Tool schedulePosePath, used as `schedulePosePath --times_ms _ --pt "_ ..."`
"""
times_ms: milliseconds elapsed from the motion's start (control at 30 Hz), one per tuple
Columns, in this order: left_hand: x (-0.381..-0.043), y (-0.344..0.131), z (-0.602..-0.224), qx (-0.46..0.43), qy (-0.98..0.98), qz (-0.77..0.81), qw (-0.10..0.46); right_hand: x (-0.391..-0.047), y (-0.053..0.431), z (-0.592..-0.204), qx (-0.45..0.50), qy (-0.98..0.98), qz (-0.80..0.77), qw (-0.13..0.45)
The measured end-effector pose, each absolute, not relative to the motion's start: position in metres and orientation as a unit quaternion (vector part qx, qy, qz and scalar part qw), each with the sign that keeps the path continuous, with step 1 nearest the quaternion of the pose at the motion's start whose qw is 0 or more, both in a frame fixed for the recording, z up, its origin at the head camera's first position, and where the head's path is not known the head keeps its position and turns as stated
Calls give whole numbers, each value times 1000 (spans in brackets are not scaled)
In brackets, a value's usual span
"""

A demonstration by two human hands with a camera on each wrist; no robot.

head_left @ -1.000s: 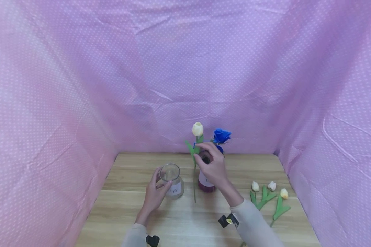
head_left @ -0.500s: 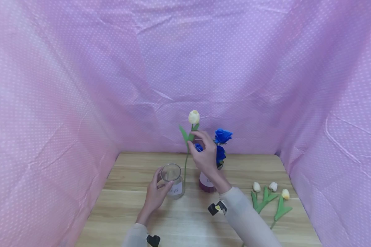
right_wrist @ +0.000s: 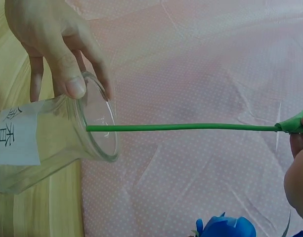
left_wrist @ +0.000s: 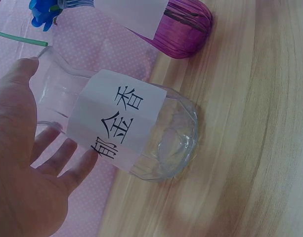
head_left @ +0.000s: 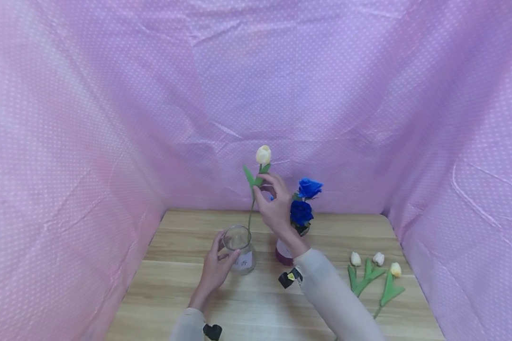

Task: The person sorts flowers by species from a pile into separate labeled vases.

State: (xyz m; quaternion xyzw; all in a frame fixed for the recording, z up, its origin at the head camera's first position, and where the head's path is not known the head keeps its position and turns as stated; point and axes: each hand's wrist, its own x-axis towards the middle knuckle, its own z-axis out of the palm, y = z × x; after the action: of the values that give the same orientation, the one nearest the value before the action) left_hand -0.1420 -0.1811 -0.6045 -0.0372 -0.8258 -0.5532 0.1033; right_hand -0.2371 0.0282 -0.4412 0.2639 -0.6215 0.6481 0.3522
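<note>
My left hand point(head_left: 214, 270) grips a clear glass vase point(left_wrist: 178, 131) around its neck, thumb close to the rim. The vase stands on the table and bears a white paper label point(left_wrist: 119, 118) with black characters. Between thumb and fingertips, my right hand point(head_left: 276, 208) pinches a cream-white tulip point(head_left: 263, 155) by its green leaves, bloom upward. Its bare green stem point(right_wrist: 191, 127) points down at the vase, and the lower end overlaps the mouth in the right wrist view. Part of the left hand's fingers is hidden behind the glass.
Blue roses point(head_left: 301, 213) stand in a second, purple-based vase point(head_left: 284, 255) to the right, partly hidden by my right hand and forearm. Several white and cream tulips point(head_left: 368, 274) lie at the table's right side. Pink dotted cloth point(head_left: 256, 94) encloses the wooden table point(head_left: 153, 293).
My right hand has raised the tulip and carried it left, from in front of the purple-based vase to above the clear vase. The left hand has stayed on the clear vase.
</note>
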Motion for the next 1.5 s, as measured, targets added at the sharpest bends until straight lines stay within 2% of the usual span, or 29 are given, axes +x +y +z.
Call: schedulePosePath --times_ms 200,433,1300,1500 --pt "-142 -181 -605 -36 -825 -554 102 -238 24 -438 256 -618 642 375" --pt "-142 -181 -605 -34 -825 -555 101 -237 19 -446 258 -632 632 366" --pt "-142 -182 -603 -29 -828 -554 83 -211 7 -533 202 -764 571 222" --pt "-142 -182 -604 -31 -827 -556 82 -210 10 -553 197 -773 565 212"
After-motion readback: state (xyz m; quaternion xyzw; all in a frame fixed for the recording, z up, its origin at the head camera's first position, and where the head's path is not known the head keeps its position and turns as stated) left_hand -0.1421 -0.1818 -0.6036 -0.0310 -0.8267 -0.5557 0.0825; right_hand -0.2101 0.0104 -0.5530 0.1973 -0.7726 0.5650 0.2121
